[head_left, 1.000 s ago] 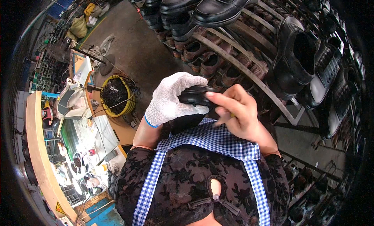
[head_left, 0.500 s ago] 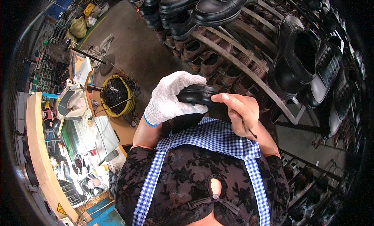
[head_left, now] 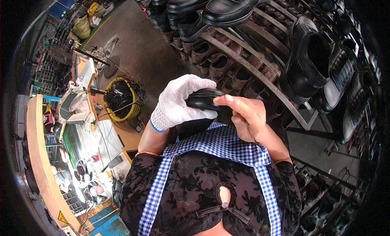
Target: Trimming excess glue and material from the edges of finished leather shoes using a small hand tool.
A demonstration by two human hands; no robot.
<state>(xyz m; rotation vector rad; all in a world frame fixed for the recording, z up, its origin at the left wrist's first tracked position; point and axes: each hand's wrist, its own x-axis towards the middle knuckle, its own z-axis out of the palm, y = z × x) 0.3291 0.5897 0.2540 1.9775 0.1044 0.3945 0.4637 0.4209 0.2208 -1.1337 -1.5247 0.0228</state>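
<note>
While your gloved left hand (head_left: 178,100) clamps the black shoe (head_left: 204,100) steady at centre, your bare right hand (head_left: 245,118) pinches its edge from four o'clock; shoe rack (head_left: 260,73) at one o'clock.

Gloved left hand (head_left: 178,100) and bare right hand (head_left: 245,118) hold a black shoe (head_left: 203,100); shoe rack (head_left: 260,73) far right.
</note>
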